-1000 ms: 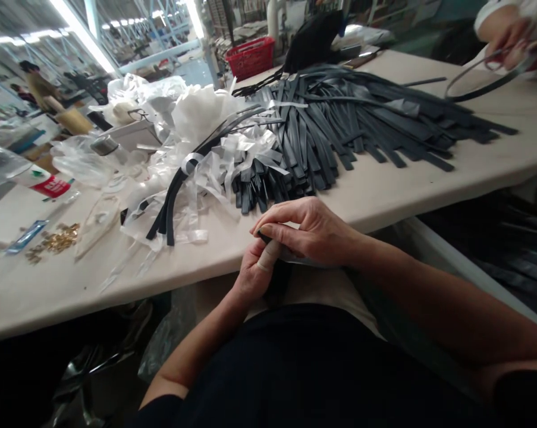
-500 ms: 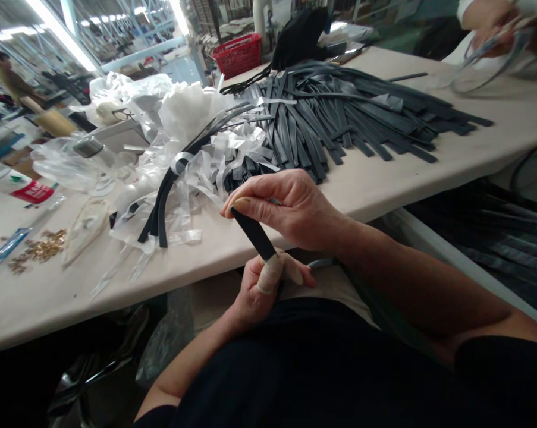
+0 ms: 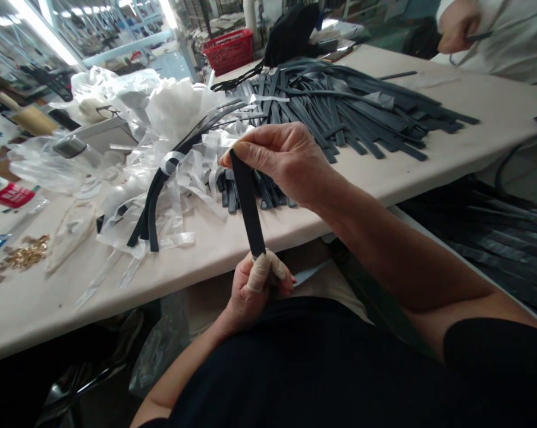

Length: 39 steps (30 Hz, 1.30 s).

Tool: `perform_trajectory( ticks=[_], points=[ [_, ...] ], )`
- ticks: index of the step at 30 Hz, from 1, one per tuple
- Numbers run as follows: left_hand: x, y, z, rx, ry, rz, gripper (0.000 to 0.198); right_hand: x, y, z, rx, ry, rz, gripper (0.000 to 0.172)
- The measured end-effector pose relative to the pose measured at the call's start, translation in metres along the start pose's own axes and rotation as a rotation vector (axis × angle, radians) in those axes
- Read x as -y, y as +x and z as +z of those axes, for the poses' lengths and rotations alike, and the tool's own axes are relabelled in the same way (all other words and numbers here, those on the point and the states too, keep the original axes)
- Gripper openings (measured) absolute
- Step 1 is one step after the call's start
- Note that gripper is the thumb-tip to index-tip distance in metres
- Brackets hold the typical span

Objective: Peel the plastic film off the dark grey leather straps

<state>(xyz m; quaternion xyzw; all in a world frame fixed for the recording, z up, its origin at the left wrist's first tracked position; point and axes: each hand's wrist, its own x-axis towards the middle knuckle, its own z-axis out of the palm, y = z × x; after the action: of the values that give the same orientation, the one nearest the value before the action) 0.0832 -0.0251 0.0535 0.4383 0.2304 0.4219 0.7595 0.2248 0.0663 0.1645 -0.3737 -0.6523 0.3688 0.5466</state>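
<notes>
Black strip (image 3: 248, 202) is the piece being worked here, held up between both hands at the near edge of the tabletop (image 3: 495, 107). The right hand (image 3: 290, 163) has its top end pinched between thumb and fingers, and the left hand (image 3: 254, 291), wearing pale covers (image 3: 258, 273) on a couple of digits, is closed around the lower part, so both grips are on the same piece. Progress-wise I'd call this one mid-handling: a straight length shows between the hands, but whatever is below the left hand is hidden, so no clue how much is left to go. Beyond it there's a big pile of dark strips (image 3: 348, 107) on the tabletop, plus a small bundle (image 3: 151, 211) off to the left with a white band (image 3: 172, 161) around it. Can't tell if those are finished or waiting, so no honest count of what's left overall, but this piece doesn't look done imo.
</notes>
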Motion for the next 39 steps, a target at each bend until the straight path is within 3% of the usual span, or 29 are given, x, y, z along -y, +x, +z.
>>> perform_trajectory(
  ticks=[4,7,10,14,17,19,23,26,33,37,39],
  points=[
    [0.005,0.002,0.003,0.028,-0.004,-0.078,0.035,-0.004,0.006,-0.002,-0.020,-0.034,0.068,0.021],
    [-0.002,0.006,0.001,-0.052,-0.050,0.013,0.034,-0.006,0.010,-0.009,-0.076,-0.043,0.081,0.020],
    [-0.023,0.008,-0.015,-0.172,-0.134,0.126,0.031,-0.014,-0.004,-0.031,-0.169,0.004,0.047,0.022],
    [-0.053,0.005,-0.053,-0.352,-0.324,0.196,0.024,-0.037,-0.072,-0.072,-0.234,0.054,0.078,0.026],
    [-0.062,0.004,-0.081,-0.513,-0.422,0.257,0.026,-0.070,-0.146,-0.089,-0.197,-0.158,0.365,0.028],
    [-0.061,0.005,-0.092,-0.628,-0.423,0.295,0.028,-0.097,-0.191,-0.088,-0.106,-0.383,0.497,0.033],
    [-0.051,0.011,-0.101,-0.761,-0.335,0.357,0.024,-0.148,-0.238,-0.071,0.003,-0.645,0.505,0.037],
    [-0.047,0.012,-0.101,-0.790,-0.299,0.371,0.021,-0.177,-0.238,-0.061,0.035,-0.727,0.482,0.043],
    [-0.048,0.004,-0.108,-0.841,-0.302,0.400,0.017,-0.233,-0.204,-0.047,0.211,-0.849,0.422,0.044],
    [-0.055,0.000,-0.110,-0.897,-0.398,0.378,0.025,-0.249,-0.190,-0.025,0.338,-0.804,0.372,0.044],
    [-0.062,-0.002,-0.107,-0.866,-0.488,0.308,0.034,-0.250,-0.186,-0.010,0.410,-0.752,0.358,0.046]
  ],
)
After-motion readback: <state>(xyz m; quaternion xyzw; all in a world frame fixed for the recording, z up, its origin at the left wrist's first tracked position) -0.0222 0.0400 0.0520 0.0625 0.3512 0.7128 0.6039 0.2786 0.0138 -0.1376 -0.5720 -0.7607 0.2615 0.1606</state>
